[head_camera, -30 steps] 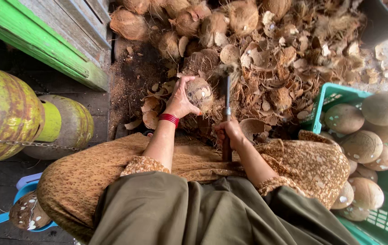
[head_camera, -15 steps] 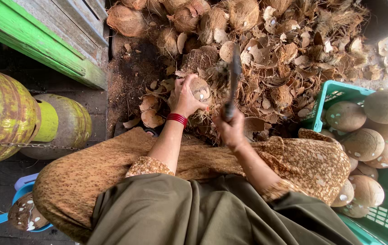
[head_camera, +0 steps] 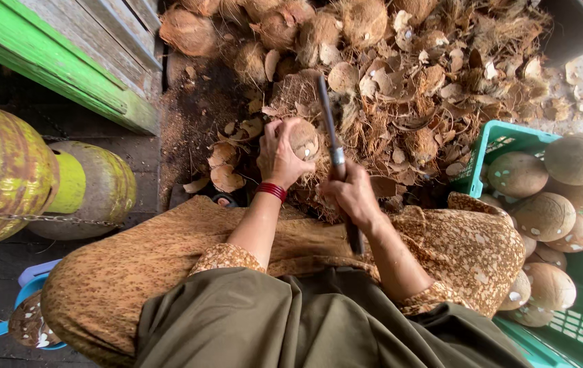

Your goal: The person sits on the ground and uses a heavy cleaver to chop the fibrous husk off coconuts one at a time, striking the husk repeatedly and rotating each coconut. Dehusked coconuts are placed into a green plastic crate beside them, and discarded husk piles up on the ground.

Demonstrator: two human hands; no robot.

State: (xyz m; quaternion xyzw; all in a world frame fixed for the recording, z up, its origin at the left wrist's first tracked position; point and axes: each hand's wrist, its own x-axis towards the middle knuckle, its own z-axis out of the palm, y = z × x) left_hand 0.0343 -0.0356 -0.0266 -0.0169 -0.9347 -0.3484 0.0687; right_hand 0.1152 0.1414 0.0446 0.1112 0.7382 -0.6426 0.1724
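Left hand (head_camera: pixel 279 153): fingers curled around a coconut (head_camera: pixel 304 140), gripping it from the left and underneath; a red band (head_camera: pixel 272 191) circles the wrist
Right hand (head_camera: pixel 350 194): fist closed around the handle of a long knife (head_camera: pixel 336 153); the blade points far, up past the coconut's right side, just beside it
Coconut: round, husked, pale brown and smooth on the face that shows, with a few darker flecks; held above the near edge of the husk heap, centre of the scene
Husk pile (head_camera: pixel 400 88): dry brown fibre, curved shell shards and unpeeled coconuts spread across the far ground
Green crate (head_camera: pixel 578 327): at the right, filled with peeled, tan, white-nicked coconuts (head_camera: pixel 544 215)
Lap: patterned brown cloth (head_camera: pixel 135 272) over the knees, near the hands
Left side: two rusty yellow-green gas cylinders (head_camera: pixel 5 170); a green-painted wooden edge (head_camera: pixel 53 61) beyond them
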